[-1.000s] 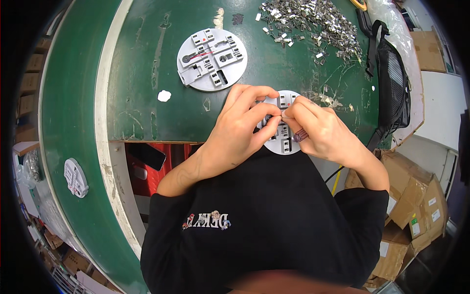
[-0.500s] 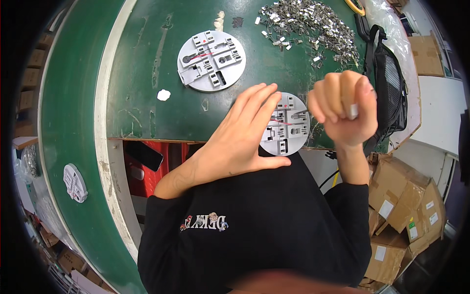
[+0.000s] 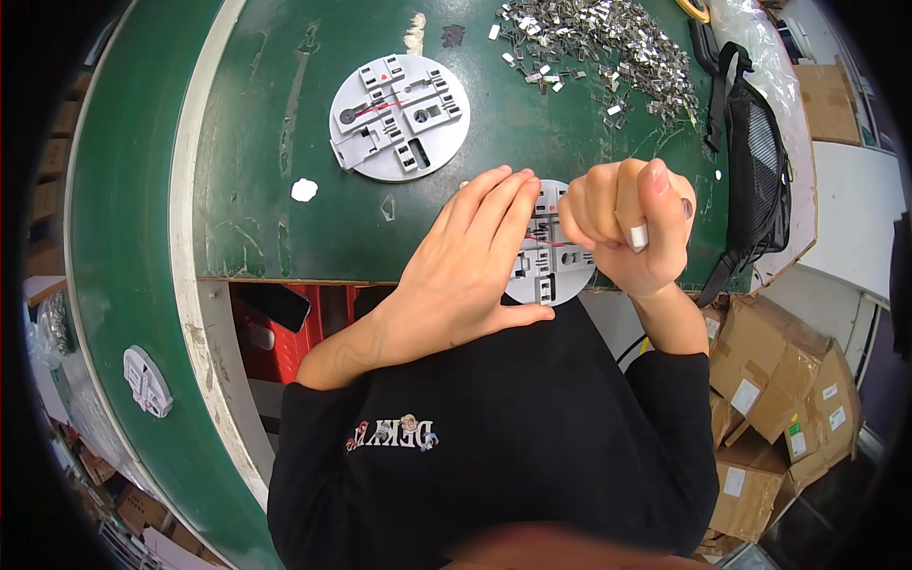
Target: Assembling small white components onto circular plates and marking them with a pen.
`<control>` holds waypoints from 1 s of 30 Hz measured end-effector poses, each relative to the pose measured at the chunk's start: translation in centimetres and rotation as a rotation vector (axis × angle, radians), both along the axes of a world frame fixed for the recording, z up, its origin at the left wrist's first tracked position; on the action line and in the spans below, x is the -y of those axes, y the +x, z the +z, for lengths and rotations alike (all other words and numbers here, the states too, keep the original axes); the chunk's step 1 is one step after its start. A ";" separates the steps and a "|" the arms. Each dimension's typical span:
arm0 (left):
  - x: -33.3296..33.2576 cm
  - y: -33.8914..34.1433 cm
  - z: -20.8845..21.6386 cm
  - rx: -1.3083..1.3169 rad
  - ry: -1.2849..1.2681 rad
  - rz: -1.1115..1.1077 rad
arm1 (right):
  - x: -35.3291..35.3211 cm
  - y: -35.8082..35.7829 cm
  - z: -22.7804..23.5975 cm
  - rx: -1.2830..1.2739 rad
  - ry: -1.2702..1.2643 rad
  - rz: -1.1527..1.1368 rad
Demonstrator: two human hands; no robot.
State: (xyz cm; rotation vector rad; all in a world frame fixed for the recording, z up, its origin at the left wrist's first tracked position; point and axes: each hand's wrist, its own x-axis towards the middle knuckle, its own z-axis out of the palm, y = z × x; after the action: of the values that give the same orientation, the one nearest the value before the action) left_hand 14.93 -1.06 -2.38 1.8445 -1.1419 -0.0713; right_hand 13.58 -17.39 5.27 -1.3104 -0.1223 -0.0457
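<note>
**Left hand (image 3: 465, 261) flat, right hand (image 3: 635, 228) clenched at the grey disc (image 3: 572, 278)**

The grey disc overhangs the bench's (image 3: 256, 190) near edge. Across its left side the left hand lies open, fingers straight, thumb just below its rim. Over its right side the right hand curls tightly around a mostly hidden tool (image 3: 687, 208). Beyond it, to the left, lies a second disc (image 3: 395, 133).

1. From here I see the left hand (image 3: 465, 261) extended over the left edge of a round grey plate (image 3: 570, 287).
2. The right hand (image 3: 632, 223) curls above its right side, apparently around a dark-ended tool (image 3: 687, 208).
3. A second plate (image 3: 446, 152) and heaped metal pieces (image 3: 627, 55) lie beyond on the bench (image 3: 252, 161).
</note>
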 end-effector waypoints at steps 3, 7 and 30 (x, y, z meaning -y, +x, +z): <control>0.0 0.0 0.0 0.002 0.005 -0.005 | -0.5 -0.3 -0.3 0.001 -0.049 -0.023; 0.0 0.0 -0.1 0.011 0.019 -0.007 | -0.9 -0.9 -0.9 -0.008 -0.149 -0.077; 0.5 -0.2 -0.2 -0.096 -0.012 0.076 | 9.6 1.2 -2.2 -0.049 -1.519 -0.234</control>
State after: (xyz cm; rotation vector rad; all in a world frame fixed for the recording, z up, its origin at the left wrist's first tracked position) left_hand 14.72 -1.58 -2.60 1.8524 -1.0029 -0.1075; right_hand 14.77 -27.02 3.11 -2.8376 0.0766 -0.1334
